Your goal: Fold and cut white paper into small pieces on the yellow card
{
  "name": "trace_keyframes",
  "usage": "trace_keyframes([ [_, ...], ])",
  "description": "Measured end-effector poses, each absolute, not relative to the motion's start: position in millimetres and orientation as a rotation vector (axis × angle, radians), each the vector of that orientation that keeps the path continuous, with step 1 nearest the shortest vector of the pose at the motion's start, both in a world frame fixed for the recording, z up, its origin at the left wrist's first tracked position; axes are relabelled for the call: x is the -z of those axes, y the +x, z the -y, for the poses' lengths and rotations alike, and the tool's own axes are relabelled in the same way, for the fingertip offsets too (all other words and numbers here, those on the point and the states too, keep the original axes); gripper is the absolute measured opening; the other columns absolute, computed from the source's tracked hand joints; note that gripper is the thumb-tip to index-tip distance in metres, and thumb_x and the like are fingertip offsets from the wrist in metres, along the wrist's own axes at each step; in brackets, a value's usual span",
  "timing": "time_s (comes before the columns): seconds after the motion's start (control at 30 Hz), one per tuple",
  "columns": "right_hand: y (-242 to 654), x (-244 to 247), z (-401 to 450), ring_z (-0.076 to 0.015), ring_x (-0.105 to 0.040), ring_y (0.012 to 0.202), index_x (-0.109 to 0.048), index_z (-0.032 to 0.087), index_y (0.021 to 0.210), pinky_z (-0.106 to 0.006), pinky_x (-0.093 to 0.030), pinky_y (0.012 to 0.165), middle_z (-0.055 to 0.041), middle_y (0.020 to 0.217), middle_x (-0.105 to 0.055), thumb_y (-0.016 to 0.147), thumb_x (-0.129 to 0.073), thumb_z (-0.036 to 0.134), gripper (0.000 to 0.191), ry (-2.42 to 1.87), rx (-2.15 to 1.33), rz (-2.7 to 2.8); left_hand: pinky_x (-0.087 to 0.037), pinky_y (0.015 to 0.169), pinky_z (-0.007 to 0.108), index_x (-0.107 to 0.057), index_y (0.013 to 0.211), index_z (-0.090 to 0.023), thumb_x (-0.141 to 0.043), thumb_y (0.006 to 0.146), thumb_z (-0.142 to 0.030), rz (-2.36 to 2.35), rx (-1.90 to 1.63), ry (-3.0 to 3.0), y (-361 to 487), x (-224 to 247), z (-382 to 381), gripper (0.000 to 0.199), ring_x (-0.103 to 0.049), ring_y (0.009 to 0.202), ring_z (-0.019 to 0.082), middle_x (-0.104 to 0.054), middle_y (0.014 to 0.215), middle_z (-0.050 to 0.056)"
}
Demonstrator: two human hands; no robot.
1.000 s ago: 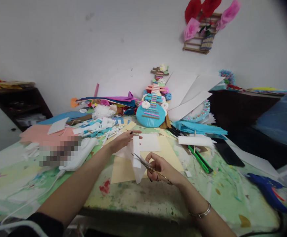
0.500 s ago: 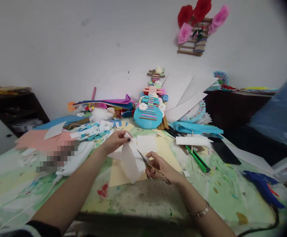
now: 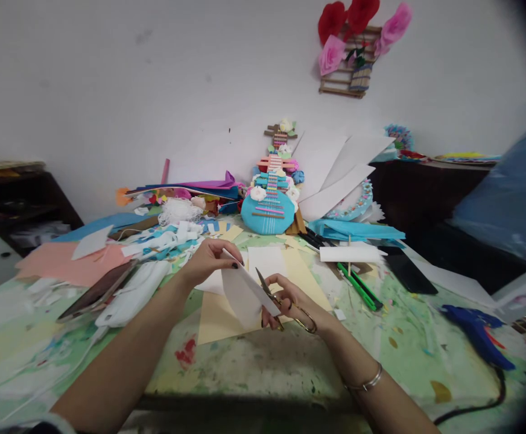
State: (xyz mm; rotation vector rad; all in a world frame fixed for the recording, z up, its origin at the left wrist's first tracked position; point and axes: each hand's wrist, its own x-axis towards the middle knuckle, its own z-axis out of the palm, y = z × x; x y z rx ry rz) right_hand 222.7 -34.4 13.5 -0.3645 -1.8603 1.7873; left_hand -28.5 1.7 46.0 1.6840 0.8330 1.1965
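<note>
My left hand [image 3: 213, 262] pinches the upper left edge of a white sheet of paper [image 3: 242, 295], which hangs tilted above the table. In my right hand [image 3: 292, 301] is a pair of gold-handled scissors [image 3: 265, 282], its dark blades pointing up and to the left. The lower right corner of the sheet lies against the right fingers, close to the blades; whether the blades touch the paper I cannot tell. Under both hands lies a cream sheet [image 3: 213, 319], with another white piece of paper [image 3: 266, 259] resting on it.
A blue paper lute [image 3: 267, 214] leans at the wall. To the right lie a green cutter [image 3: 358, 286], a white roll [image 3: 350, 254], a black phone [image 3: 410, 271] and a blue glue gun [image 3: 475, 331]. Leftward are a white power bank [image 3: 134, 295] and paper strips [image 3: 167, 241].
The white sheet has turned and its lower corner has come up against my right hand. My right fingers have opened out a little around the scissors. The view has shifted slightly.
</note>
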Motion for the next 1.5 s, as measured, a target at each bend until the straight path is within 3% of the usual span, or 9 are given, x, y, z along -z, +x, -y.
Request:
trace_keyframes([
  [0.27, 221.9, -7.2, 31.0, -0.0110, -0.051, 0.058, -0.033, 0.018, 0.108, -0.024, -0.040, 0.055, -0.0042, 0.076, -0.061, 0.075, -0.050, 0.067, 0.061, -0.349, -1.718, 1.885, -0.049, 0.058, 0.022, -0.067, 0.080, -0.014, -0.080, 0.054, -0.018, -0.846, -1.105, 1.641, -25.2, -46.4, 1.2, 0.030, -0.062, 0.063, 0.014, -0.069, 0.069, 0.004],
  [0.77, 221.0, -10.2, 33.3, -0.0105, -0.051, 0.055, -0.034, 0.020, 0.107, -0.023, -0.040, 0.052, -0.0013, 0.071, -0.060, 0.076, -0.052, 0.063, 0.057, -0.399, -1.763, 1.866, -0.045, 0.058, 0.020, -0.068, 0.081, -0.014, -0.080, 0.057, -0.025, -0.992, -1.143, 1.786, -24.5, -44.6, 1.3, 0.029, -0.060, 0.068, 0.014, -0.067, 0.073, 0.004],
  [1.23, 219.2, -11.3, 33.2, -0.0068, -0.044, 0.041, -0.036, 0.019, 0.101, -0.017, -0.035, 0.039, 0.0054, 0.056, -0.054, 0.061, -0.063, 0.068, 0.068, -0.471, -1.773, 1.749, -0.045, 0.051, 0.020, -0.067, 0.086, -0.014, -0.080, 0.057, -0.025, -0.967, -1.138, 1.759, -26.1, -43.2, -0.1, 0.034, -0.060, 0.060, 0.013, -0.067, 0.071, 0.004],
  [1.5, 216.0, -11.6, 35.8, -0.0046, -0.035, 0.032, -0.035, 0.020, 0.099, -0.015, -0.028, 0.034, 0.0095, 0.047, -0.051, 0.056, -0.068, 0.067, 0.072, -0.472, -1.790, 1.692, -0.047, 0.055, 0.020, -0.067, 0.086, -0.014, -0.080, 0.055, -0.022, -0.942, -1.179, 1.715, -26.3, -44.5, 0.9, 0.035, -0.062, 0.062, 0.014, -0.068, 0.070, 0.003],
])
